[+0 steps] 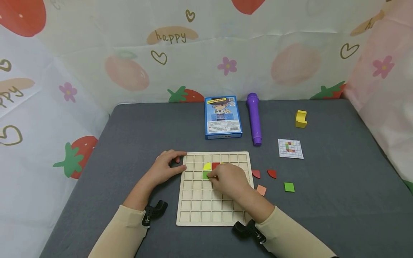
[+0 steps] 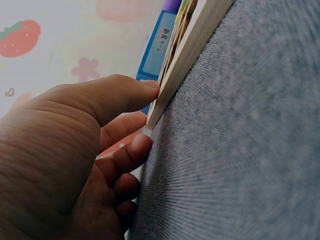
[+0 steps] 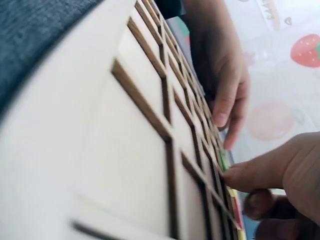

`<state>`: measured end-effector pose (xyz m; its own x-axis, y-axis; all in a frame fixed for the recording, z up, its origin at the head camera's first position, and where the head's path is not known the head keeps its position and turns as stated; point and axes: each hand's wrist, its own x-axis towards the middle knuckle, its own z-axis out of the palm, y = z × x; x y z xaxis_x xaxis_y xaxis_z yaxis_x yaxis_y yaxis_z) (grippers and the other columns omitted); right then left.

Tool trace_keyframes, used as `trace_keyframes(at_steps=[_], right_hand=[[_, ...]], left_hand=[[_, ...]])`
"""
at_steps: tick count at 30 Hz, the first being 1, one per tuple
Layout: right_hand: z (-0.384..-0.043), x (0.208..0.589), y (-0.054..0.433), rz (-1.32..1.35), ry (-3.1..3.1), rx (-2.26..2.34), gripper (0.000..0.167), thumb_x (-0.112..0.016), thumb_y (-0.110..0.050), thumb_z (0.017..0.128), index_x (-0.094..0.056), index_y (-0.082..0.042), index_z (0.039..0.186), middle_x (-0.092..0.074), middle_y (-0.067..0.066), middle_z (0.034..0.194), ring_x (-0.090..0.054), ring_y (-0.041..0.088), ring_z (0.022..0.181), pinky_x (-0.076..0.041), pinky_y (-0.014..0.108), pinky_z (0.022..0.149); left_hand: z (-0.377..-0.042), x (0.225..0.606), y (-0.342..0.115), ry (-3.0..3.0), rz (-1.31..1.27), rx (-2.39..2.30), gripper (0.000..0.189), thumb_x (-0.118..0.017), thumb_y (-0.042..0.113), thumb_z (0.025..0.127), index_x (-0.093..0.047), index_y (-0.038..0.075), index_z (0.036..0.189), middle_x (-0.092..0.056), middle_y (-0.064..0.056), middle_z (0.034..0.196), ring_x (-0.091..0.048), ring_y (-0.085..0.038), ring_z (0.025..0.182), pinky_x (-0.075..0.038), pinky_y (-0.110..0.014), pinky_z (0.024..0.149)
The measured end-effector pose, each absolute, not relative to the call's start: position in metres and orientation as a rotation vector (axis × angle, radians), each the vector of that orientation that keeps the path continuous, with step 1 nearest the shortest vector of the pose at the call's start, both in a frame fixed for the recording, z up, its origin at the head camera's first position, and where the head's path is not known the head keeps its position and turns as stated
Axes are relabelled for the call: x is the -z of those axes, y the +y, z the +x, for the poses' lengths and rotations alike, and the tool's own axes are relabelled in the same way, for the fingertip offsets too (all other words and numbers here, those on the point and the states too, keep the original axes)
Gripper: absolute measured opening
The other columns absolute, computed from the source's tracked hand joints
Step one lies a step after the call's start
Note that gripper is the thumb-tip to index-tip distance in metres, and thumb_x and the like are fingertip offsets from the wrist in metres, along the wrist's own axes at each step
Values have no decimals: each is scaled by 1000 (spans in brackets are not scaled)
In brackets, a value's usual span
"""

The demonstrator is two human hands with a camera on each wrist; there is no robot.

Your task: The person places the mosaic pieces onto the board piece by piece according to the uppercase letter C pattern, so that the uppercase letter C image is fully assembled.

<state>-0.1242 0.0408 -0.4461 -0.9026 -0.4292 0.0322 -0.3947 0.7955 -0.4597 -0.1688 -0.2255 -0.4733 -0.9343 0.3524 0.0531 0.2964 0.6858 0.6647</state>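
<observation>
A pale wooden grid board (image 1: 196, 205) lies on the table. My left hand (image 1: 164, 166) touches its upper left edge with fairly straight thumb and index finger; the thumb tip (image 2: 151, 90) meets the rim in the left wrist view. My right hand (image 1: 230, 179) reaches over the board, its thumb and index finger pinching at the right side of a green square tile (image 1: 205, 175) in one cell. Just above it are a yellow quarter-round tile (image 1: 207, 166) and a red tile (image 1: 216, 165). Another yellow piece is mostly hidden behind the right hand.
Right of the board lie a pink tile (image 1: 256, 174), a red quarter-round tile (image 1: 272, 173), an orange tile (image 1: 261, 190) and a green square (image 1: 289, 187). Farther back are a pattern card (image 1: 290, 148), a yellow block (image 1: 301, 119), a purple microphone (image 1: 254, 120) and a blue box (image 1: 222, 116).
</observation>
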Motion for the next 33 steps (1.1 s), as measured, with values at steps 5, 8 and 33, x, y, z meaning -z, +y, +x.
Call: trace_keyframes(at_steps=[5, 8, 33], right_hand=[[-124, 439, 47, -687, 2811, 744, 22, -72, -22, 96, -81, -22, 117, -74, -4, 84, -59, 10, 70, -43, 30, 55], [-123, 436, 55, -710, 2804, 765, 27, -70, -19, 96, -78, -22, 122, -56, -9, 63, -47, 8, 60, -34, 28, 51], [-67, 432, 180, -303, 2973, 1042, 38, -82, -12, 88, -74, -11, 125, -54, -6, 86, -45, 10, 64, -39, 29, 55]], left_hand=[[-169, 472, -225, 2802, 564, -1102, 39, -78, 22, 93, -69, 11, 129, -54, 1, 94, -41, -21, 87, -27, -43, 82], [-170, 472, -224, 2792, 580, -1110, 39, -78, 22, 93, -70, 11, 129, -53, 1, 93, -41, -21, 86, -27, -43, 82], [-169, 474, -226, 2803, 561, -1099, 40, -78, 23, 93, -69, 12, 130, -53, 2, 93, -41, -21, 87, -26, -43, 82]])
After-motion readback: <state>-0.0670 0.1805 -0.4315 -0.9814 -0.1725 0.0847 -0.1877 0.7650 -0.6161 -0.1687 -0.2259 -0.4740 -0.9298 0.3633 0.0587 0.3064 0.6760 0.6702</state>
